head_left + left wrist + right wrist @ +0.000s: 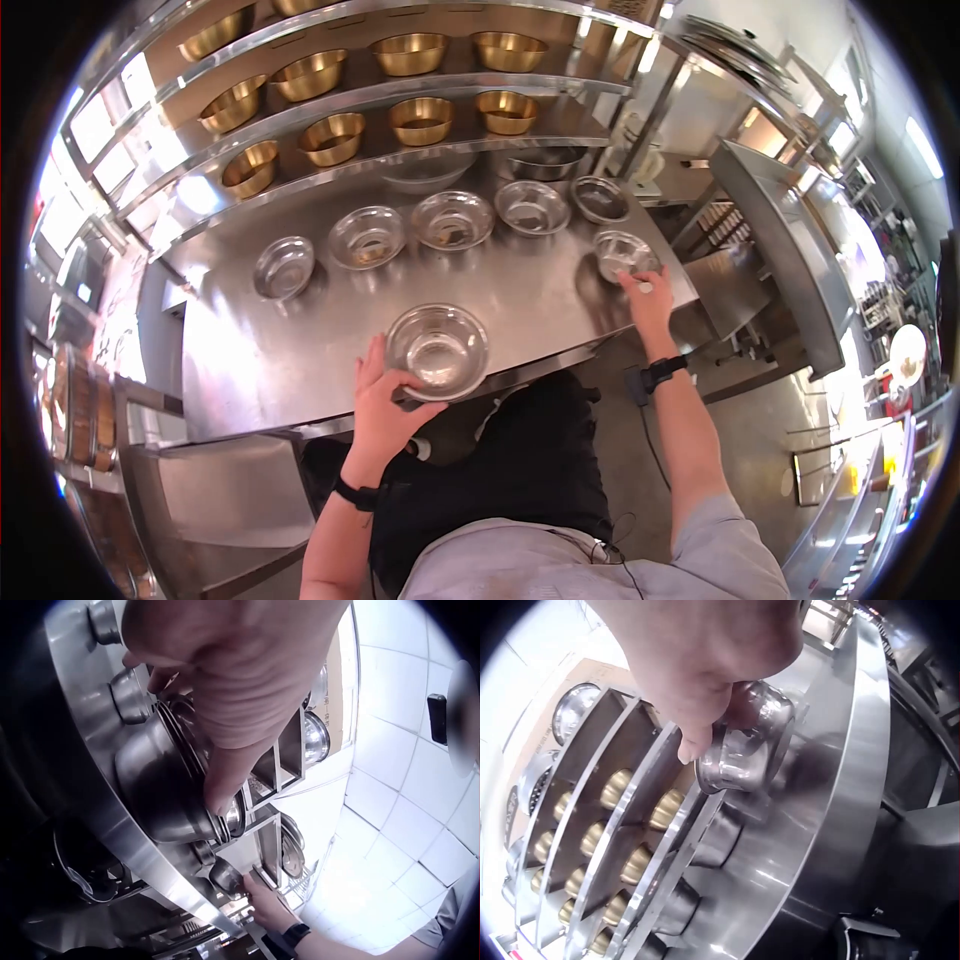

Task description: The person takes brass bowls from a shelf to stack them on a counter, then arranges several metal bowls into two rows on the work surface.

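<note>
Near the table's front edge, a steel bowl (pixel 438 352) stands with the left hand (pixel 388 410) at its left side, the thumb along the rim. The left wrist view shows several rims nested in this stack of bowls (pixel 161 780), and the left hand (pixel 247 682) gripping it by the rim. At the table's right end the right hand (pixel 652 305) holds a small steel bowl (pixel 618 250) by its near rim. In the right wrist view the right hand (pixel 705 660) has its fingers on that small bowl (pixel 746 754), which looks tilted; whether it touches the table is unclear.
A row of steel bowls (pixel 452 221) stands along the back of the steel table (pixel 240 370). Above it, shelves (pixel 400 88) carry brass-coloured bowls (pixel 420 120). A dark steel bowl (pixel 600 199) stands just behind the right hand's bowl. A steel counter (pixel 785 250) lies farther right.
</note>
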`<state>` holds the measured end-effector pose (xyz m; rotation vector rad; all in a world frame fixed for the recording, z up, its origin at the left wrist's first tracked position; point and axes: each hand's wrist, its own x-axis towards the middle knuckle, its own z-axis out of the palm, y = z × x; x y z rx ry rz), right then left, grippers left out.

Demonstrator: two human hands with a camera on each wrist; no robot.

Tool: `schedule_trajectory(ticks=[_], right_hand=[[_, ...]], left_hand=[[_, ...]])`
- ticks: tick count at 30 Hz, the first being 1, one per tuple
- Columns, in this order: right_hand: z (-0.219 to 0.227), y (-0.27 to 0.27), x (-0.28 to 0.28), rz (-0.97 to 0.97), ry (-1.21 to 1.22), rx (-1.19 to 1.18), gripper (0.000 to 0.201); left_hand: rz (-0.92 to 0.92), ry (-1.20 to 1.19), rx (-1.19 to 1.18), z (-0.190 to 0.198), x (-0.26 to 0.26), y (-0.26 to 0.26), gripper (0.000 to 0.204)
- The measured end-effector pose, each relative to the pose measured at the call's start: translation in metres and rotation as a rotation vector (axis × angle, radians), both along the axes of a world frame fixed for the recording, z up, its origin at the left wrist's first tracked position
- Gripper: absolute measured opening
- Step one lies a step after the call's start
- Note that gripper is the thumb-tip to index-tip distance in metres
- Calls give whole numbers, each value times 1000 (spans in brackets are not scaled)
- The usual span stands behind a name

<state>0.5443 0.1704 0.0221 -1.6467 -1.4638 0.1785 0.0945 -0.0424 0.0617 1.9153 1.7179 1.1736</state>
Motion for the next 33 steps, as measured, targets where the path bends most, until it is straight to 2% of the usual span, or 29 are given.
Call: schedule_trajectory(ticks=[1, 3, 4, 6, 9, 11, 13, 15, 18, 20, 27, 30, 33], right_hand=[[-8, 6, 9, 5, -62, -48, 43], [-21, 17, 16, -13, -159, -108, 53], [-23, 15, 9, -45, -197, -120, 60], [-9, 0, -21, -189, -307, -70, 67], [-5, -35, -63, 99, -174, 188, 66], [10, -77, -106, 432, -60, 45, 62], [19, -114, -147, 632, -47, -37, 63], [40, -140, -183, 779, -133, -73, 63], [40, -147, -212, 842, -208, 85, 58], [25, -143, -217, 852, -190, 37, 54], [31, -141, -220, 845, -218, 15, 48], [40, -142, -224, 830, -118, -76, 44], [46, -135, -226, 855, 114, -154, 41]], left_hand=[[10, 14, 6, 1, -1, 0, 40], [7, -130, -60, 6, -2, 1, 39], [10, -204, -88, 10, -3, 1, 39], [19, -239, 0, 19, -4, 1, 35], [96, -252, 113, 31, -19, -5, 32], [182, -208, 177, 30, -36, -10, 32], [322, -176, 217, 19, -62, -16, 30], [449, -184, 218, 8, -88, -21, 29], [585, -124, 197, -8, -120, -28, 29], [653, -64, 166, -20, -136, -31, 28], [674, -14, 148, -36, -150, -34, 29], [618, -15, 27, -37, -154, -36, 39], [580, 60, -27, -27, -140, -40, 60]])
